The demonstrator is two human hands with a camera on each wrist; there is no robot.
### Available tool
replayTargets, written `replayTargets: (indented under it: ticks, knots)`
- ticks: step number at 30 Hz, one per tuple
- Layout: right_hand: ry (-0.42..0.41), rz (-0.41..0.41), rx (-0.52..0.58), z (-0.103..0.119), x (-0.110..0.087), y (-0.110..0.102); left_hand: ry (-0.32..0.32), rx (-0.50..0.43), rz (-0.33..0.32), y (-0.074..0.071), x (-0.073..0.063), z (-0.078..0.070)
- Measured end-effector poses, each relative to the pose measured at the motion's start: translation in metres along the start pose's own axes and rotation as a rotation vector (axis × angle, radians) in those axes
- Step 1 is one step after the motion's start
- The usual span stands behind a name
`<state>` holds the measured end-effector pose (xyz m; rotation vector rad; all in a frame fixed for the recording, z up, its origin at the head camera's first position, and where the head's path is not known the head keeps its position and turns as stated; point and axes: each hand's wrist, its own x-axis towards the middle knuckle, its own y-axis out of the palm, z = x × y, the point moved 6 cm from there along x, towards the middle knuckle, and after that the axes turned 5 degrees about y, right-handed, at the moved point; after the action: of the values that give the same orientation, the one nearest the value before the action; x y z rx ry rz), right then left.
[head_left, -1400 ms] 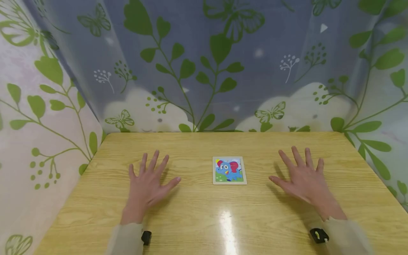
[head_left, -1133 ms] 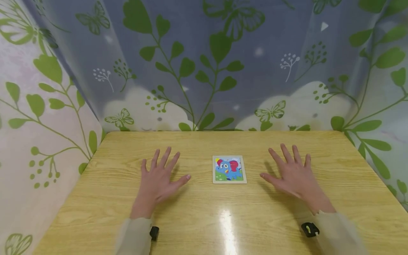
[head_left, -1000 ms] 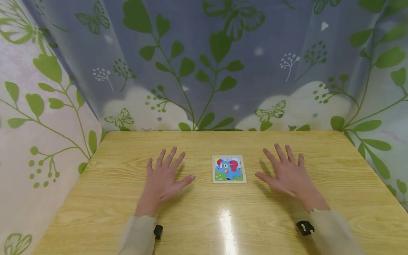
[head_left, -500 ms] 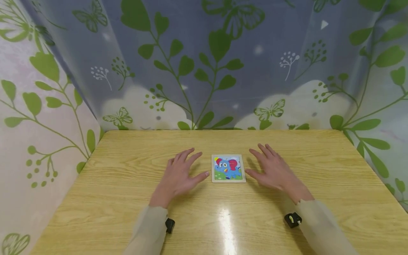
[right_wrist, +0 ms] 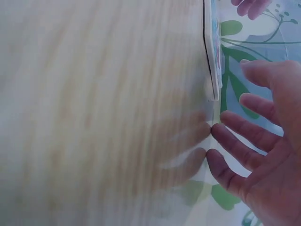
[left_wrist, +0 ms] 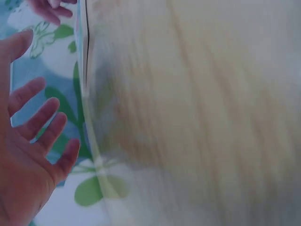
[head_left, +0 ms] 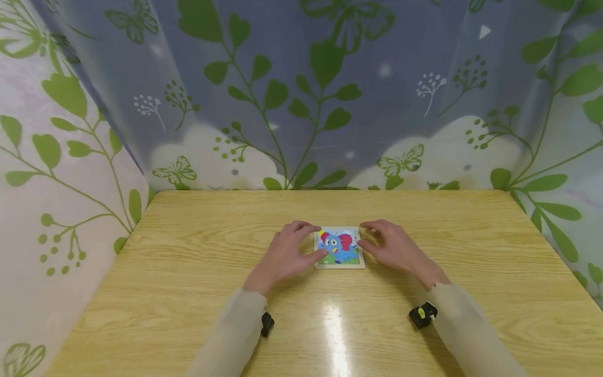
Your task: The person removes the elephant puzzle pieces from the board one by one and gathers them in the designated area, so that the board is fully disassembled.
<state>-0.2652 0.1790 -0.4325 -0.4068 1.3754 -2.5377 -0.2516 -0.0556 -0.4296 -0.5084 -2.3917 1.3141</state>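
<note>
A small square picture board (head_left: 343,250) lies flat on the wooden table, showing a blue elephant with red ears inside a pale frame; it looks like a child's jigsaw puzzle. My left hand (head_left: 291,253) hovers at its left side, thumb overlapping the picture in the head view. Along the right edge is my right hand (head_left: 395,248), its fingers slightly bent. In the left wrist view, the left hand (left_wrist: 28,165) has loosely spread fingers above the tabletop. The right wrist view has the right hand (right_wrist: 263,150) with fingertips near the table and the board's thin edge (right_wrist: 211,52) beside the thumb.
The light wooden table (head_left: 188,235) extends around the board on all sides. Behind it hangs a blue curtain (head_left: 301,104) with green leaves and butterflies, and similar patterned cloth (head_left: 70,173) covers the left side. A black wrist device (head_left: 422,315) sits by the right sleeve.
Both hands have moved inward from either side of the table to the board's edges. Their widely spread fingers have bent a little. The board has stayed in place.
</note>
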Motion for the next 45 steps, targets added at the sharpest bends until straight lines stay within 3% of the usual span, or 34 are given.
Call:
replayTargets:
  ticks: [9, 19, 27, 36, 45]
  knots:
    - [0.035, 0.016, 0.103, -0.009, 0.014, 0.006, -0.039, -0.104, 0.028, 0.02, 0.02, -0.006]
    - [0.08, 0.063, 0.122, -0.011, 0.023, 0.009, -0.166, -0.06, 0.078, 0.03, 0.034, -0.007]
    - [0.117, 0.072, 0.114, -0.014, 0.027, 0.011, -0.206, -0.063, 0.081, 0.035, 0.039, -0.008]
    - [0.151, 0.06, 0.141, -0.013, 0.03, 0.015, -0.297, -0.058, 0.045, 0.038, 0.042, -0.011]
    - [0.17, 0.053, 0.186, -0.013, 0.031, 0.017, -0.323, -0.062, 0.04, 0.039, 0.045, -0.01]
